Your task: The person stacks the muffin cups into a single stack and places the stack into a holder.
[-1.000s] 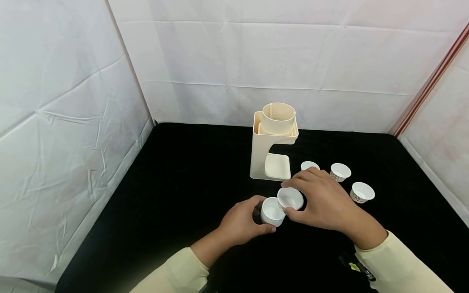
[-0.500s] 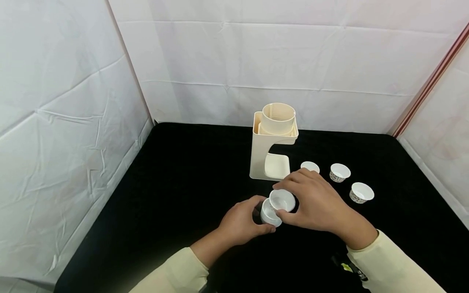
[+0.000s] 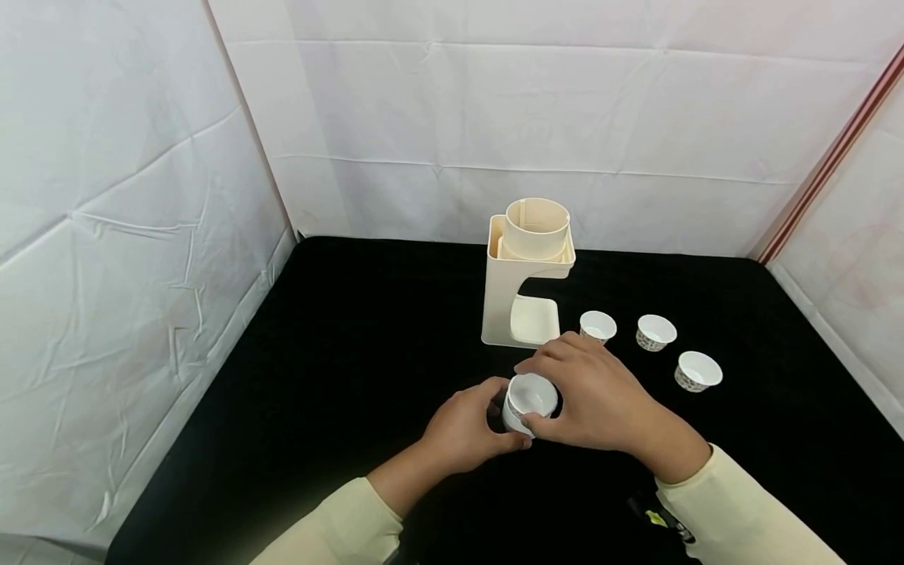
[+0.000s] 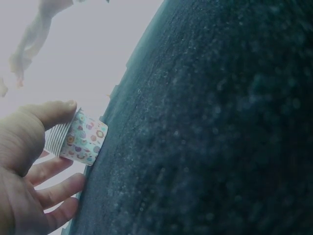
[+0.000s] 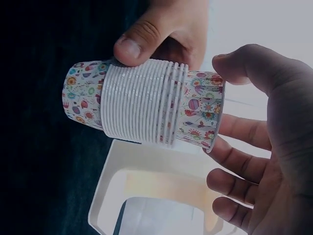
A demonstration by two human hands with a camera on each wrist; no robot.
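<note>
Both hands meet over the black worktop [image 3: 339,377]: my left hand [image 3: 462,428] grips the lower paper cup [image 5: 85,105] by its side, and my right hand [image 3: 593,396] pinches the upper cup [image 3: 532,395], nested partway into it. Just behind stands the cream dispenser [image 3: 526,271], with three loose cups [image 3: 653,332] near its right.

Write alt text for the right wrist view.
A stack of small floral-printed paper cups lies sideways, the left hand gripping it from above and the right hand touching its open rim. Below stands a cream plastic cup dispenser on black cloth.
</note>
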